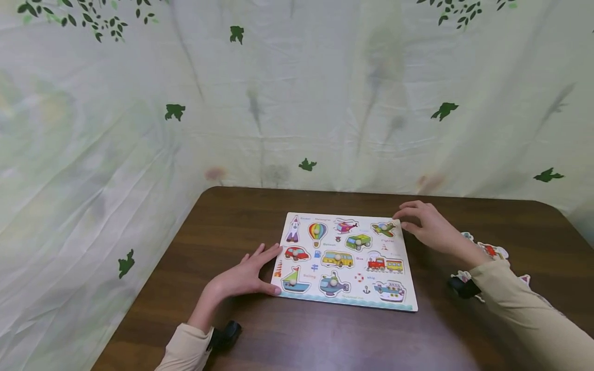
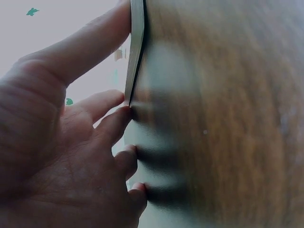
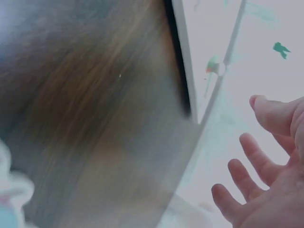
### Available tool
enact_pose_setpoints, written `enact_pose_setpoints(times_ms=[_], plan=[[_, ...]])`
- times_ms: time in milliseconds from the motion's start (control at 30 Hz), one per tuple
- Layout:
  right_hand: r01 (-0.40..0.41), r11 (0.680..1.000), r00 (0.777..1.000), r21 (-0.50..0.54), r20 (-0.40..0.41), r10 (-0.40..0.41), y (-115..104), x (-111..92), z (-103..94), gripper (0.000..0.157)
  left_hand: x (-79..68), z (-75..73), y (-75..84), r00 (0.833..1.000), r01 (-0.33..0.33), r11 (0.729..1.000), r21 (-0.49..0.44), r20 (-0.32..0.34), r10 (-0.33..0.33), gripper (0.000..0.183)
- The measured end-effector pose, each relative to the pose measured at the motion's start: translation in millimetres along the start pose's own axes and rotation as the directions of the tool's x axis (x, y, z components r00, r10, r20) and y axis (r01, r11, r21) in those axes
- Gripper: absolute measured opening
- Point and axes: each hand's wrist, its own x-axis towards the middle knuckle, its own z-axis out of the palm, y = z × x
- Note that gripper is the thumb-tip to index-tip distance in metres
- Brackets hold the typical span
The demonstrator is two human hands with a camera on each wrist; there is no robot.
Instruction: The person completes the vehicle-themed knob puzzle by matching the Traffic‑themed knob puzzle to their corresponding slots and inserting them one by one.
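A white wooden peg puzzle board (image 1: 362, 304) lies on the table, with vehicle pictures such as a hot-air balloon (image 1: 317, 232), a yellow bus (image 1: 337, 258) and a sailboat (image 1: 296, 281). Several of these carry small round knobs. My left hand (image 1: 246, 273) is spread along the board's left edge, thumb at the near corner and index fingertip farther up; in the left wrist view the other fingertips reach down to the tabletop. At the far right corner, beside the green plane (image 1: 383, 230), hovers my right hand (image 1: 429, 226). Its fingers are loosely bent and hold nothing.
Loose cut-out pieces (image 1: 494, 251) lie on the brown table (image 1: 241, 221) to the right, partly hidden beneath my right forearm. A pale cloth (image 1: 325, 103) with green leaf prints hangs behind the table. Each wrist wears a black camera (image 1: 225, 336).
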Motion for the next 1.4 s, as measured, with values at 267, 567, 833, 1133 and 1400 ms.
enact_pose_setpoints(times_ms=[267, 567, 833, 1133, 1400], plan=[[0.026, 1.0, 0.992, -0.013, -0.122, -0.028, -10, -28, -11.7, 0.016, 1.3, 0.3, -1.4, 1.0, 0.003, 1.0, 0.014, 0.005, -0.003, 0.098], [0.07, 0.996, 0.974, -0.056, -0.212, -0.081, -17, -58, -17.5, 0.014, 2.2, -0.8, -0.8, 1.0, -0.006, 1.0, 0.009, 0.008, 0.006, 0.098], [0.026, 0.998, 0.975, -0.05, -0.218, -0.036, -12, -85, -20.5, 0.018, 2.8, -0.7, -2.5, 1.0, 0.0, 1.0, 0.006, 0.009, 0.0, 0.098], [0.037, 0.994, 0.971, -0.103, -0.234, -0.06, 6, -108, -19.1, 0.021, 1.2, -1.7, -1.5, 1.0, 0.008, 1.0, -0.004, 0.007, -0.008, 0.098], [0.084, 0.985, 0.961, -0.151, -0.248, -0.12, 27, -128, -13.0, 0.034, 0.9, -2.5, 0.9, 1.0, -0.001, 1.0, -0.009, 0.009, 0.001, 0.098]])
